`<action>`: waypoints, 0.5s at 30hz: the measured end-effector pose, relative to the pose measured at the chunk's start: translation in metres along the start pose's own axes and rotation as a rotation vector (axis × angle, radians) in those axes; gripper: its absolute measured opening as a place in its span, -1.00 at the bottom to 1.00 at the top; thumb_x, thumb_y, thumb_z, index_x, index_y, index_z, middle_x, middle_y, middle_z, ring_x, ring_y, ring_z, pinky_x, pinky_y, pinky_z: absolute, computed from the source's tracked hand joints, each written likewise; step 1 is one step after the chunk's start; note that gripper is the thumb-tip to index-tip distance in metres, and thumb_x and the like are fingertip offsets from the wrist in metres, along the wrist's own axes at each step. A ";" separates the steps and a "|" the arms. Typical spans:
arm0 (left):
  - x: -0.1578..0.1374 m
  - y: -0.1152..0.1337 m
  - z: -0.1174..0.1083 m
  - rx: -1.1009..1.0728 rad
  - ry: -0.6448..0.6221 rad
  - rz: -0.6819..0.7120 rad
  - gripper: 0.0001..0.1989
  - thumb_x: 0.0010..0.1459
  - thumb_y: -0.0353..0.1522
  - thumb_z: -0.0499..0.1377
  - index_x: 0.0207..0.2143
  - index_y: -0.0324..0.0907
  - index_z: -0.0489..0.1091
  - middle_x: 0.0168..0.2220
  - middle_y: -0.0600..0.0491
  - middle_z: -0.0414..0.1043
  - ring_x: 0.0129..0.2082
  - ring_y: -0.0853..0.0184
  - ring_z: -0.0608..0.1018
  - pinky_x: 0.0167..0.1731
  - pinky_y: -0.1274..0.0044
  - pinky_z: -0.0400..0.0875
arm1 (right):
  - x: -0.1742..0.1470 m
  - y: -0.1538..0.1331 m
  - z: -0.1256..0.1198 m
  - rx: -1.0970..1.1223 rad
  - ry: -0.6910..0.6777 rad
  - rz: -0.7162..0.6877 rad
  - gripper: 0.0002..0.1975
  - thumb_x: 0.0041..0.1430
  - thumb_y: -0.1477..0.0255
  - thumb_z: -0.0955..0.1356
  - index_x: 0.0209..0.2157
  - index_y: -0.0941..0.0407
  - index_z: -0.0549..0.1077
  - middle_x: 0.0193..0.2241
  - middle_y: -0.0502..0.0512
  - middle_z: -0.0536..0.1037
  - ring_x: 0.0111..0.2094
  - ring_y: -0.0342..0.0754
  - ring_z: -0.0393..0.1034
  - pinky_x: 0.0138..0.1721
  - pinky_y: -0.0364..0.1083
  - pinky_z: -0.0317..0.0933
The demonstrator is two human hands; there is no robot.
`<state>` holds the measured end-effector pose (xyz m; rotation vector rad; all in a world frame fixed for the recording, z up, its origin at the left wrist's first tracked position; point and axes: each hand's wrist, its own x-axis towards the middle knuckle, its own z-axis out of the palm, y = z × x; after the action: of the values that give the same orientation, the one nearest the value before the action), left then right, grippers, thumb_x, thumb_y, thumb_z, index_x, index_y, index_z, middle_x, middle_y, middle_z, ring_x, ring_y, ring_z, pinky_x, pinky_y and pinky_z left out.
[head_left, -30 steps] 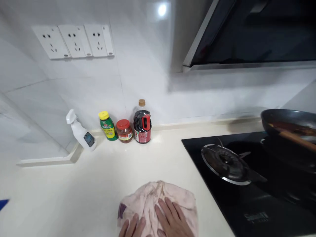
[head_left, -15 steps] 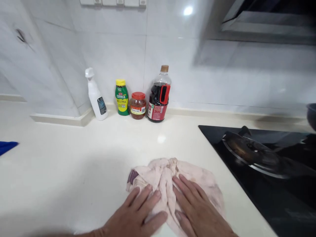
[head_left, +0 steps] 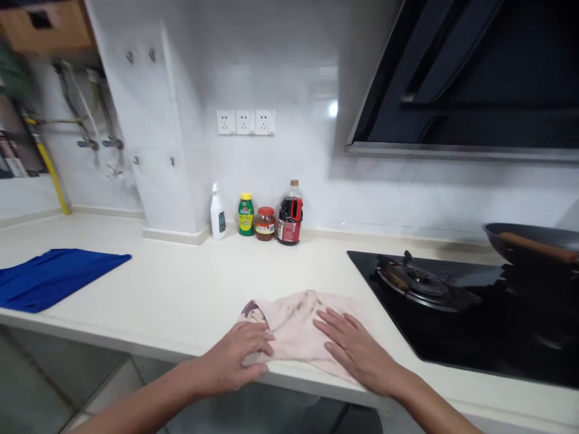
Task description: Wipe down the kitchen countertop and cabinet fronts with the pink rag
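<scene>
A pale pink cloth [head_left: 294, 328] with brownish stains lies spread at the front edge of the counter, part of it hanging over. A dark purple patch shows at its far left corner. My right hand [head_left: 350, 349] rests flat on the cloth's right part, fingers stretched out. At the cloth's left edge is my left hand [head_left: 237, 355], its fingers loosely bent with the thumb apart from them. Neither hand has the cloth gripped.
Against the wall stand a white spray bottle [head_left: 218, 217], a green squeeze bottle [head_left: 246, 217], a red-lidded jar [head_left: 265, 226] and a dark sauce bottle [head_left: 290, 220]. A blue cloth [head_left: 58, 274] lies left. The black gas hob [head_left: 452, 328] and a wok [head_left: 520, 238] are right.
The view has tilted up and drawn back. The cloth is smoother, with its middle folds flattened. My left hand has shifted to the cloth's left edge; my right hand remains on it.
</scene>
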<state>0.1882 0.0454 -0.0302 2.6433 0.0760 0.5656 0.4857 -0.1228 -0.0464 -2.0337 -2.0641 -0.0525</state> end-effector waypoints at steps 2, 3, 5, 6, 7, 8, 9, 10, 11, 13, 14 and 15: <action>-0.019 0.010 0.000 -0.024 0.028 -0.083 -0.66 0.21 -0.31 0.19 0.04 -0.07 0.47 0.14 -0.04 0.50 0.20 0.21 0.46 0.24 0.34 0.31 | -0.018 0.016 -0.003 0.007 0.020 0.022 -0.50 0.44 0.07 0.11 0.32 -0.19 0.24 0.37 -0.01 0.19 0.41 0.07 -0.02 0.40 0.30 -0.17; -0.026 0.013 -0.002 -0.030 0.045 -0.143 -0.62 0.21 -0.31 0.18 0.08 -0.07 0.46 0.13 -0.03 0.51 0.17 0.22 0.48 0.20 0.36 0.36 | -0.025 0.024 -0.004 0.008 0.029 0.045 -0.50 0.43 0.05 0.12 0.30 -0.19 0.27 0.36 -0.01 0.20 0.41 0.09 -0.03 0.40 0.31 -0.20; -0.038 0.013 -0.008 -0.009 0.090 -0.262 -0.60 0.23 -0.27 0.17 0.12 -0.06 0.44 0.11 -0.02 0.52 0.12 0.23 0.52 0.14 0.40 0.42 | -0.034 0.039 -0.006 0.010 0.046 0.105 -0.49 0.41 0.02 0.12 0.25 -0.19 0.36 0.35 -0.02 0.23 0.41 0.13 -0.03 0.40 0.33 -0.24; -0.043 0.009 -0.013 0.026 0.121 -0.301 -0.61 0.24 -0.24 0.16 0.11 -0.06 0.45 0.10 -0.02 0.53 0.10 0.22 0.54 0.12 0.39 0.44 | -0.037 0.045 -0.007 0.015 0.060 0.142 -0.48 0.40 0.01 0.11 0.21 -0.18 0.41 0.35 -0.02 0.23 0.41 0.15 -0.02 0.40 0.33 -0.22; -0.048 0.003 -0.020 0.078 0.157 -0.324 -0.62 0.26 -0.21 0.15 0.10 -0.06 0.46 0.09 -0.03 0.53 0.09 0.21 0.54 0.12 0.37 0.44 | -0.039 0.049 -0.006 0.020 0.086 0.195 -0.46 0.39 0.00 0.09 0.16 -0.16 0.48 0.35 -0.01 0.24 0.40 0.16 -0.01 0.39 0.32 -0.18; -0.052 -0.005 -0.027 0.145 0.195 -0.334 -0.62 0.28 -0.18 0.13 0.08 -0.07 0.47 0.09 -0.04 0.53 0.09 0.19 0.54 0.12 0.36 0.43 | -0.038 0.052 -0.005 0.026 0.123 0.267 -0.43 0.38 -0.01 0.07 0.10 -0.13 0.53 0.34 0.01 0.25 0.39 0.19 0.01 0.38 0.32 -0.13; -0.056 -0.014 -0.034 0.220 0.236 -0.337 -0.63 0.30 -0.16 0.11 0.07 -0.07 0.48 0.08 -0.04 0.54 0.09 0.18 0.54 0.12 0.34 0.43 | -0.037 0.052 -0.002 0.037 0.160 0.352 -0.38 0.37 -0.03 0.05 0.07 -0.09 0.56 0.33 0.05 0.26 0.38 0.21 0.04 0.37 0.31 -0.07; -0.061 -0.025 -0.041 0.298 0.271 -0.337 -0.64 0.31 -0.15 0.09 0.05 -0.07 0.48 0.07 -0.05 0.54 0.10 0.16 0.53 0.12 0.32 0.42 | -0.034 0.049 0.001 0.056 0.187 0.432 -0.34 0.35 -0.05 0.04 0.08 -0.05 0.55 0.33 0.10 0.27 0.37 0.23 0.07 0.35 0.32 -0.02; -0.066 -0.036 -0.047 0.371 0.300 -0.340 -0.64 0.31 -0.14 0.09 0.03 -0.07 0.49 0.07 -0.06 0.54 0.10 0.14 0.53 0.12 0.30 0.41 | -0.029 0.043 0.006 0.079 0.195 0.498 -0.30 0.34 -0.08 0.03 0.15 -0.04 0.50 0.32 0.14 0.28 0.36 0.26 0.08 0.33 0.35 0.00; -0.074 -0.055 -0.054 0.486 0.322 -0.364 -0.63 0.30 -0.10 0.10 0.01 -0.05 0.51 0.10 -0.07 0.52 0.14 0.09 0.50 0.11 0.26 0.40 | -0.014 0.026 0.016 0.114 0.165 0.548 -0.25 0.29 -0.16 0.05 0.33 -0.08 0.26 0.34 0.16 0.25 0.37 0.34 0.03 0.29 0.48 -0.06; -0.077 -0.063 -0.055 0.520 0.317 -0.387 -0.62 0.29 -0.08 0.11 0.01 -0.04 0.52 0.13 -0.08 0.51 0.16 0.07 0.49 0.11 0.24 0.39 | -0.004 0.017 0.021 0.119 0.135 0.534 -0.22 0.27 -0.19 0.07 0.39 -0.12 0.13 0.35 0.15 0.21 0.38 0.38 -0.02 0.27 0.55 -0.10; -0.079 -0.070 -0.055 0.537 0.306 -0.415 -0.61 0.28 -0.06 0.13 0.01 -0.02 0.52 0.15 -0.07 0.48 0.17 0.05 0.47 0.11 0.22 0.39 | 0.007 0.009 0.026 0.114 0.108 0.512 -0.20 0.24 -0.22 0.09 0.40 -0.18 0.05 0.37 0.13 0.17 0.39 0.42 -0.09 0.25 0.60 -0.15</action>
<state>0.0959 0.1196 -0.0448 2.8783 0.9647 0.8919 0.4904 -0.1107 -0.0715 -2.3581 -1.3984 0.0442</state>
